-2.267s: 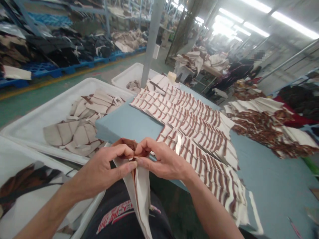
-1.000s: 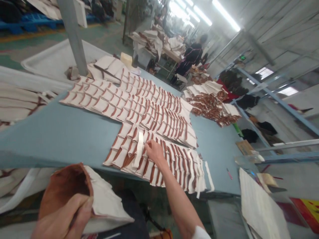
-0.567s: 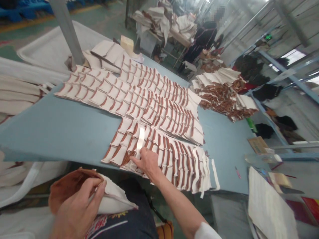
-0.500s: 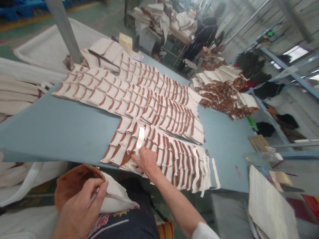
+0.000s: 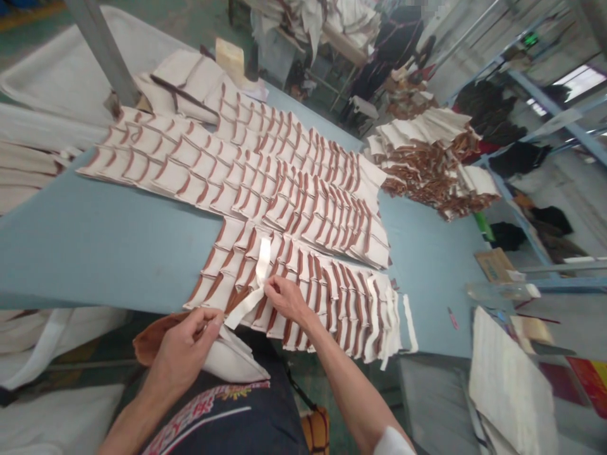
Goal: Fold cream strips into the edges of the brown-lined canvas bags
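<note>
My left hand (image 5: 192,338) is closed on a brown-and-white fabric piece (image 5: 234,360) above my lap, at the table's front edge. The brown part sticks out to the left behind the hand, and the white part hangs to the right. My right hand (image 5: 287,297) pinches a white strip (image 5: 244,308) over the front row of fabric pieces (image 5: 327,291). One end of the strip slants down to the fingertips of my left hand; whether they grip it I cannot tell. Its other part runs upward, lying on the row.
Overlapping rows of white pieces with brown edges (image 5: 199,164) cover the blue table (image 5: 142,234). More white strips (image 5: 410,322) lie at the row's right end. A heaped fabric pile (image 5: 427,158) is at the back right. A metal post (image 5: 102,54) rises at the left.
My left hand has moved right and up with the fabric piece, close to my right hand. The strip's lower end now extends toward my left fingertips. The view has shifted slightly.
</note>
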Demonstrator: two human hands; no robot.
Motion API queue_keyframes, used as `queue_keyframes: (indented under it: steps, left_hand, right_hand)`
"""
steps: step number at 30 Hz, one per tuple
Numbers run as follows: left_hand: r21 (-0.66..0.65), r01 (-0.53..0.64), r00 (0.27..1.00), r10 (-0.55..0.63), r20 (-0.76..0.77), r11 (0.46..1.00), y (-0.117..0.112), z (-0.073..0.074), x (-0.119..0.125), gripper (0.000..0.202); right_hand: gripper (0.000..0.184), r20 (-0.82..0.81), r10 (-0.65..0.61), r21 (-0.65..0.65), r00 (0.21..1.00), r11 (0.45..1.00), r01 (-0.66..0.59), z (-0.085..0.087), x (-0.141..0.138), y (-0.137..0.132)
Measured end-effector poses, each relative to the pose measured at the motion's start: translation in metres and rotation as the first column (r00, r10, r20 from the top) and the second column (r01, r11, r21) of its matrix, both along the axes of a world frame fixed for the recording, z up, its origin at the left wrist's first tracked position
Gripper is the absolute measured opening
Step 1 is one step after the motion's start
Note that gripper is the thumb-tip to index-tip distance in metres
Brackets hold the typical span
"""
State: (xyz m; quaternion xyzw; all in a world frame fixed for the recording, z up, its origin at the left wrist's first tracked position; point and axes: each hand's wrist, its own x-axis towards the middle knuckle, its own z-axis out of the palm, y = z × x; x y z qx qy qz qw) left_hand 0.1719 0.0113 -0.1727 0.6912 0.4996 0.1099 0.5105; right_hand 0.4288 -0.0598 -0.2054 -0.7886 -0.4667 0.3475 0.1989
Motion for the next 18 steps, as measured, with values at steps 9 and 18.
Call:
queue_keyframes:
  steps: [9, 18]
  left_hand:
    - [-0.074, 0.150, 0.988, -0.151, -0.010, 0.986, 0.014, -0.043, 0.040, 0.069]
    - [-0.168, 0.260, 0.966, -0.258, 0.037, 0.951, 0.020, -0.066, 0.038, 0.031]
  right_hand:
    - [0.015, -0.042, 0.026, 0.103, 0.999, 0.994, -0.022, -0.005, 0.003, -0.007]
    - [0.014, 0.079, 0.022, 0.057, 0.997, 0.998, -0.026, -0.001, 0.000, -0.002]
